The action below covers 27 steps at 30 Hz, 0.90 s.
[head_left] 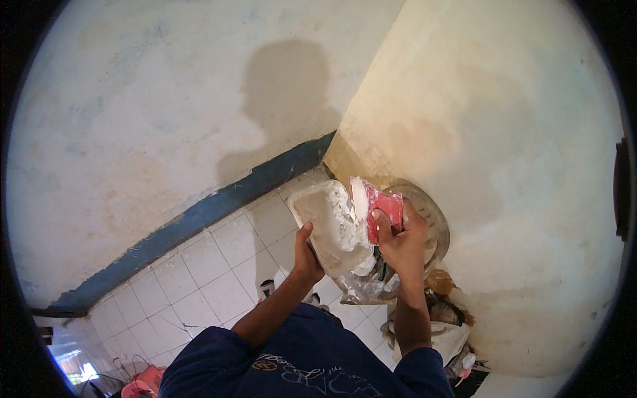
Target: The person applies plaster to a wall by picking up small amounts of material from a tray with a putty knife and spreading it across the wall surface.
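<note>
My left hand (307, 257) grips the near left side of a pale, translucent plastic tub (317, 229), its thumb lying over the rim. White putty (341, 209) clings in a thick band along the tub's right side. In my right hand (405, 244) is a red putty spreader (386, 204), pinched between thumb and fingers. Its left edge is coated with white putty and sits right beside the tub's right side. Whether the spreader touches the tub I cannot tell.
Below the tub stands a round, greyish see-through container (436, 222) against the right wall (517, 219). Bags and clutter (451, 328) lie by that wall. A blue band (199, 215) runs along the left wall above white floor tiles (206, 255). Pink items (142, 383) are at lower left.
</note>
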{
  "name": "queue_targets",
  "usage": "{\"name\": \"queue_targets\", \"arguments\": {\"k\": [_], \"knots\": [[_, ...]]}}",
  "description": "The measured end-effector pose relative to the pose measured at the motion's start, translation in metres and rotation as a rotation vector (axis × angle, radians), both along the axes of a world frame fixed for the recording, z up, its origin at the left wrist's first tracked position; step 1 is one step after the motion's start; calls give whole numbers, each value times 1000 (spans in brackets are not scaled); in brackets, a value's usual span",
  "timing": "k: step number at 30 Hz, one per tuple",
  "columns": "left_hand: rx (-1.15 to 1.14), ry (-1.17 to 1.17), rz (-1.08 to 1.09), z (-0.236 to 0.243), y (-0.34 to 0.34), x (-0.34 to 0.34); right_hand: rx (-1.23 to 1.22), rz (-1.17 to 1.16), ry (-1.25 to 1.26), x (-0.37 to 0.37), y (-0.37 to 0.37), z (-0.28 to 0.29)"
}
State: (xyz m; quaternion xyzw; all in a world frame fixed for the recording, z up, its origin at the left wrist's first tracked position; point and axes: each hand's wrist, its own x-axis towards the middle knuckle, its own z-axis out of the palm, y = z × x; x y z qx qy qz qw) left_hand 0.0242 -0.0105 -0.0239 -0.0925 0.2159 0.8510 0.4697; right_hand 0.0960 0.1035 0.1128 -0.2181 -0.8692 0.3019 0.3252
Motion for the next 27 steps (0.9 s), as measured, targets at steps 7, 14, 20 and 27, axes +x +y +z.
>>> {"name": "queue_targets", "arguments": {"k": [7,14,20,27], "knots": [[-19,-21,3,-4,2,4,198,47,-154,-11,4,-13],[22,28,-12,-15,4,8,252,152,-248,-27,9,-31],[106,90,-15,-16,1,4,169,289,-271,-22,9,-19],[33,43,15,-7,0,4,260,199,-210,-16,-4,-5]]}}
